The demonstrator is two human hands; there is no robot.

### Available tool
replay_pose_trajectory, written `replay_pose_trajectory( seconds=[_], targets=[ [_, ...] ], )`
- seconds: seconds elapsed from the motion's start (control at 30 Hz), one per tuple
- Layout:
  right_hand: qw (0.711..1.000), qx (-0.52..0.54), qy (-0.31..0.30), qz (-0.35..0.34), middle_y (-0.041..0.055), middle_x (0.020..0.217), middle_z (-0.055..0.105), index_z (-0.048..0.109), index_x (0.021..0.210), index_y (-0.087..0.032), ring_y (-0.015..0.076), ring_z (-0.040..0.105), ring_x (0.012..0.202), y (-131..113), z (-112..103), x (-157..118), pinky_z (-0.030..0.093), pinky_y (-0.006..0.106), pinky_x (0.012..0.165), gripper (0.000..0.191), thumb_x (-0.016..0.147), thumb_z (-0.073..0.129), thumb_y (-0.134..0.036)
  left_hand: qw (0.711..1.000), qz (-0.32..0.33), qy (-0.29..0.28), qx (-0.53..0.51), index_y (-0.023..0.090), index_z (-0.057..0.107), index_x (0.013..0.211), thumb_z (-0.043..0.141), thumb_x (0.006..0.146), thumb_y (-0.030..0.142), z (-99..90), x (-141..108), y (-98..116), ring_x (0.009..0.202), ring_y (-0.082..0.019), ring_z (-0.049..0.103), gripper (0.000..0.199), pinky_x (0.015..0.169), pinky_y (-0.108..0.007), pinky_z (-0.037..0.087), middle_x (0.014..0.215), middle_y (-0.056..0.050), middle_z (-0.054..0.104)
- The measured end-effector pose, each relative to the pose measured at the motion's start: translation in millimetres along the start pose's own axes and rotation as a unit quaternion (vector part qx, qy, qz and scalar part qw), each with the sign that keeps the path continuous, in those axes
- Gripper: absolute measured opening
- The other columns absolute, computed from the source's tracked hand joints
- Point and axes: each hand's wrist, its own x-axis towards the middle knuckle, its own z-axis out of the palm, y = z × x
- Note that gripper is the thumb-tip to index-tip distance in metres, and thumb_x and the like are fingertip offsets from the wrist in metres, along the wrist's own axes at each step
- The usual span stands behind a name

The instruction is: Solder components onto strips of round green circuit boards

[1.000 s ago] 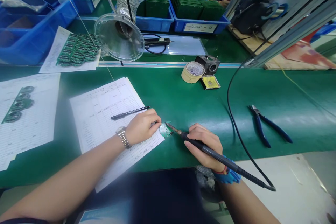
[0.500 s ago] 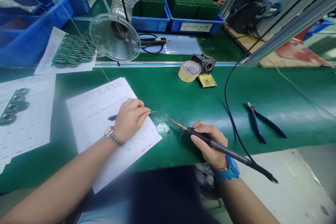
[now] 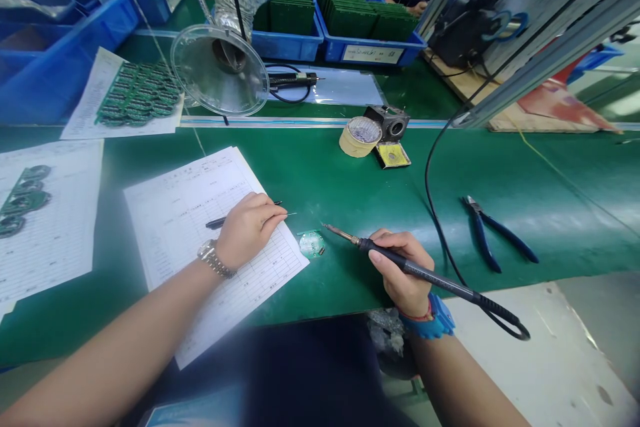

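Observation:
My left hand (image 3: pixel 249 229) rests over the printed sheet (image 3: pixel 190 193), its thumb and forefinger pinched on a thin solder wire (image 3: pixel 293 214) whose end sticks out to the right. A black pen (image 3: pixel 216 223) lies on the sheet, partly hidden beneath that hand. In my right hand (image 3: pixel 405 273) is a soldering iron (image 3: pixel 430 273), held like a pencil, its tip pointing left. Just below and left of the tip, a small round circuit board (image 3: pixel 312 244) lies on the green mat by the sheet's corner. The tip appears apart from the board.
Blue-handled cutters (image 3: pixel 483 230) lie at right. A round tin (image 3: pixel 360 136) and soldering iron stand (image 3: pixel 387 121) sit farther back. A clear fume hood (image 3: pixel 220 73) hangs at upper left. Blue bins (image 3: pixel 373 47) hold green boards. Another person's hand (image 3: pixel 419 8) shows behind.
My right hand and the soldering iron have shifted slightly to the right, and the cable at the iron's rear end has bent into a loop. My left hand has hardly moved.

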Motion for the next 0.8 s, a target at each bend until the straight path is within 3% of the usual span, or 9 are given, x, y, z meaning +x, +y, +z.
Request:
replay_pose_trajectory(
  seconds=[0.27, 0.47, 0.57, 0.67, 0.8],
  targets=[
    [1.000, -0.012, -0.001, 0.003, 0.0002, 0.062, 0.051, 0.055, 0.077, -0.020, 0.0166, 0.051, 0.061, 1.7, -1.1, -1.2, 0.043, 0.034, 0.059, 0.008, 0.073, 0.063, -0.020, 0.999, -0.019, -0.031, -0.013, 0.017, 0.060, 0.073, 0.052, 0.083, 0.025, 1.6, 0.0, 5.7, 0.065, -0.014, 0.053, 0.015, 0.059, -0.028, 0.045, 0.069, -0.001, 0.061],
    [1.000, -0.024, 0.005, 0.010, 0.0005, 0.063, 0.052, 0.055, 0.077, -0.020, 0.0168, 0.051, 0.061, 2.5, -1.2, -1.4, 0.042, 0.034, 0.059, 0.008, 0.074, 0.063, -0.021, 0.995, 0.040, 0.034, 0.089, 0.020, 0.066, 0.070, 0.055, 0.081, 0.027, 3.8, -1.2, 5.0, 0.065, -0.016, 0.050, 0.017, 0.060, -0.031, 0.042, 0.062, -0.002, 0.057],
    [1.000, -0.025, 0.009, 0.006, 0.0002, 0.064, 0.052, 0.056, 0.077, -0.020, 0.0171, 0.053, 0.063, 1.7, -0.2, -2.0, 0.043, 0.034, 0.060, 0.007, 0.074, 0.063, -0.021, 0.995, 0.025, 0.023, 0.098, 0.021, 0.065, 0.071, 0.053, 0.083, 0.026, 6.4, -1.1, 0.5, 0.060, -0.015, 0.053, 0.018, 0.061, -0.031, 0.043, 0.057, 0.000, 0.060],
    [0.998, -0.055, 0.029, 0.006, 0.0004, 0.069, 0.055, 0.057, 0.078, -0.021, 0.0169, 0.054, 0.066, -0.2, -1.5, -0.2, 0.044, 0.032, 0.061, 0.008, 0.074, 0.063, -0.021, 0.998, -0.013, 0.020, 0.065, 0.018, 0.065, 0.086, 0.050, 0.084, 0.024, 8.0, -0.1, -4.6, 0.067, -0.016, 0.058, 0.016, 0.065, -0.031, 0.046, 0.071, -0.002, 0.066],
    [0.988, -0.138, 0.045, 0.057, 0.0009, 0.073, 0.058, 0.059, 0.087, -0.020, 0.0138, 0.053, 0.058, -4.0, -12.1, 19.2, 0.044, 0.028, 0.054, 0.015, 0.074, 0.065, -0.025, 0.999, -0.019, -0.006, 0.042, 0.014, 0.052, 0.114, 0.051, 0.083, 0.028, 4.7, -0.9, 3.2, 0.089, -0.020, 0.058, 0.034, 0.077, -0.036, 0.048, 0.100, -0.009, 0.064]
  ],
)
